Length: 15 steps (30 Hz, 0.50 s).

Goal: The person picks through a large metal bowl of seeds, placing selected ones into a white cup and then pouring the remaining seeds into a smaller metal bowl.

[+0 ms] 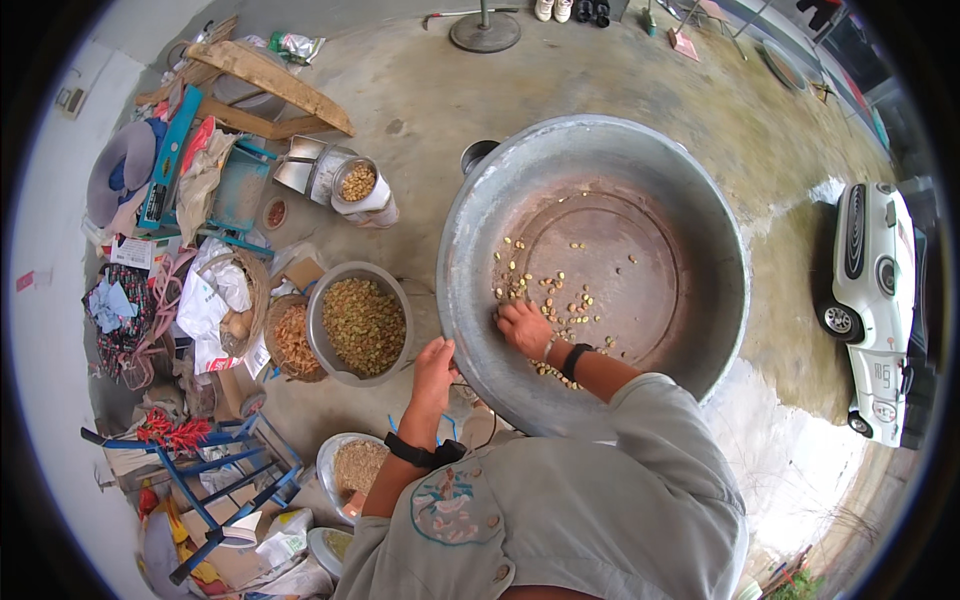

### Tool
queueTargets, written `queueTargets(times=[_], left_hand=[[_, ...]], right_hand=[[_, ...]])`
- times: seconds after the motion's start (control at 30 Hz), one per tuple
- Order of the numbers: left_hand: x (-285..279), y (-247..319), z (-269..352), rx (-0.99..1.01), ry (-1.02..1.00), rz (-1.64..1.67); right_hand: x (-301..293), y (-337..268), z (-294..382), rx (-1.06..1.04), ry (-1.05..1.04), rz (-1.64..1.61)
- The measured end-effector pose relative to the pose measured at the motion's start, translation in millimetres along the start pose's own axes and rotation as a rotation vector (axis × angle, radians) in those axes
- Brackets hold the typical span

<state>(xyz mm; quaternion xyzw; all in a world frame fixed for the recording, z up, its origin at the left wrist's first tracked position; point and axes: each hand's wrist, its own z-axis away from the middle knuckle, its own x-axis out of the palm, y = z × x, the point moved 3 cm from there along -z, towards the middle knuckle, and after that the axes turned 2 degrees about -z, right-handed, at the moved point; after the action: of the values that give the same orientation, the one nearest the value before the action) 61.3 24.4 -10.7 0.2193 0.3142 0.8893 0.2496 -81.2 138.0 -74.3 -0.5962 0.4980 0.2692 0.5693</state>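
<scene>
A wide grey metal basin [716, 300] stands before me, its floor showing a worn reddish-brown patch. Loose broad beans [581, 301] lie scattered over the left and near part of that floor. Inside the basin, my right hand [524, 328] reaches down to the beans near the left wall with its fingers curled. Whether any beans are in that hand is hidden. At the basin's left rim is my left hand [433, 367], thumb and fingers pinched on the edge. A smaller metal bowl [319, 289], heaped with similar beans [364, 326], sits just left of it.
A wicker basket [289, 375] of dried orange-brown pieces adjoins the bowl. Beyond stands a container of nuts or beans [358, 182]. Blue-framed chairs [225, 469], bags and wooden boards [270, 82] crowd the left wall. A white toy car [874, 315] is at right.
</scene>
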Motion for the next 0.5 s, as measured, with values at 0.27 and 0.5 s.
queueTargets(times=[0.27,0.5], left_hand=[[0,-5,-2,0.032,-0.032,0.011],[-2,-2,7,0.031,0.049,-0.009]], right_hand=[[2,71,11,0.073,-0.037,-0.022],[-17,79,-87,0.295,0.283,-0.053]])
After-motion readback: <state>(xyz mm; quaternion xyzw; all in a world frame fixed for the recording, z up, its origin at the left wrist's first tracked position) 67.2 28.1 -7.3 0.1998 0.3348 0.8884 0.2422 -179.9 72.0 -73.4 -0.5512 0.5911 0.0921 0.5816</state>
